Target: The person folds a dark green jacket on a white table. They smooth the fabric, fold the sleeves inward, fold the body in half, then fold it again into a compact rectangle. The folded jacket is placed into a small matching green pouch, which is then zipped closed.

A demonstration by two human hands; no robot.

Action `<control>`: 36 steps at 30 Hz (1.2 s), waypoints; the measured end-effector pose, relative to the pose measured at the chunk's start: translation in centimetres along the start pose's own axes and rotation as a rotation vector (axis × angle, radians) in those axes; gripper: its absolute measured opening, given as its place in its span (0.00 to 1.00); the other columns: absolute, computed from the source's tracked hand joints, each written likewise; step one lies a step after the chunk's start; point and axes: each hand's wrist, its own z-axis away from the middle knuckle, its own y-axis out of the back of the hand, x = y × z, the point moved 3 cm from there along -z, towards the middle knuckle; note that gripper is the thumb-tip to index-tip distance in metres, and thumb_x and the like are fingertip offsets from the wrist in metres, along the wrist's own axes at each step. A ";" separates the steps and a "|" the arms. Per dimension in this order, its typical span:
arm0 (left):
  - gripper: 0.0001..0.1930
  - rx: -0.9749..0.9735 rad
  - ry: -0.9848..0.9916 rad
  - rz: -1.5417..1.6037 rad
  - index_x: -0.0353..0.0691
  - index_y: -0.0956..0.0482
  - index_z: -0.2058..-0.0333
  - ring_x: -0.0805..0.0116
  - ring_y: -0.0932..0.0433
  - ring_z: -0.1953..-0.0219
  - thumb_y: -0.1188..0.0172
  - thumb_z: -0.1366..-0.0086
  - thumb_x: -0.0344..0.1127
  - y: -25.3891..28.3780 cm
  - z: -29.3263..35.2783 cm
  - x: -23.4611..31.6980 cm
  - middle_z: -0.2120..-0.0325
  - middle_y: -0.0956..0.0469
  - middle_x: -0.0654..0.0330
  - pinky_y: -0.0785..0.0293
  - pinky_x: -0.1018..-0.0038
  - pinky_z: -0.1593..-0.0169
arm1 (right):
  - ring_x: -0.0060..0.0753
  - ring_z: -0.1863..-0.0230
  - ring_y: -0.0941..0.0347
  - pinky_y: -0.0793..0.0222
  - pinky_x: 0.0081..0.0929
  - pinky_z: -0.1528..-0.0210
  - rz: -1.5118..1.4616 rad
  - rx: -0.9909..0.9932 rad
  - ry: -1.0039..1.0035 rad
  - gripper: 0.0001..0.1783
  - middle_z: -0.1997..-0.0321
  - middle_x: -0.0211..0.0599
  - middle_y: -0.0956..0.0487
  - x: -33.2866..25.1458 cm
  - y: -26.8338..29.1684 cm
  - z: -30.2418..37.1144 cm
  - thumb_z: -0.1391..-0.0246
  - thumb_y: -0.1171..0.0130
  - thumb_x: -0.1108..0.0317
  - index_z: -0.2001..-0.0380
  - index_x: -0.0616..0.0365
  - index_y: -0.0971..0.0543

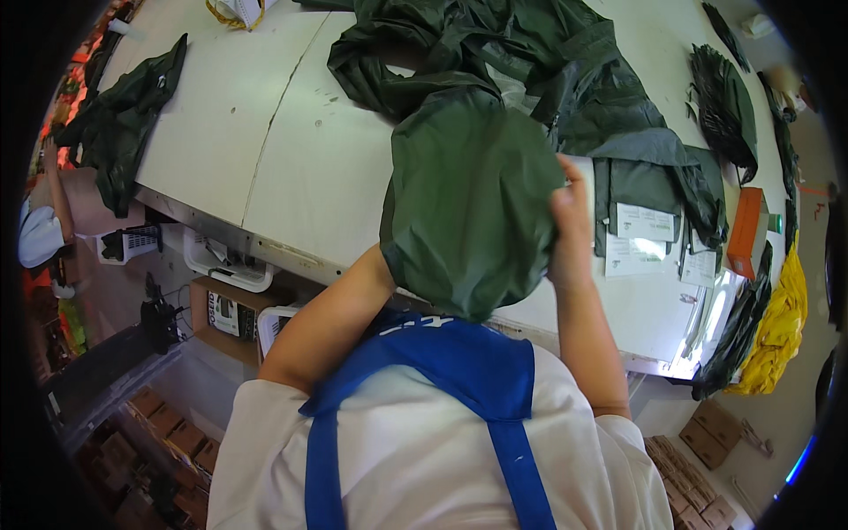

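A dark green piece of waterproof fabric [473, 194], rounded and hood-like, is held up in front of my chest above the near table edge. My right hand [570, 221] grips its right edge, thumb and fingers closed on it. My left forearm [331, 314] reaches the fabric's lower left side; the left hand is hidden behind or inside it, so its fingers do not show. Just beyond lies a crumpled heap of dark green garments [583, 53], which may join the held piece. Right of my right hand, folded green garments [649, 177] lie with white printed sheets [640, 234] on them.
On the white table [327, 159], another green garment [132, 115] hangs over the left edge. An orange box [748, 231] and yellow fabric [773, 327] are at the right. A carton [231, 318] and white bins [228, 263] sit below the front edge. Another person [55, 212] is at far left.
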 end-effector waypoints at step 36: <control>0.27 0.113 -0.346 -1.786 0.42 0.33 0.44 0.57 0.35 0.42 0.44 0.41 0.45 -12.7 -0.8 0.6 0.44 0.34 0.53 0.40 0.63 0.40 | 0.48 0.35 0.47 0.52 0.46 0.36 1.101 0.229 0.731 0.64 0.35 0.47 0.44 3.7 5.2 11.9 0.69 0.28 0.42 0.36 0.63 0.52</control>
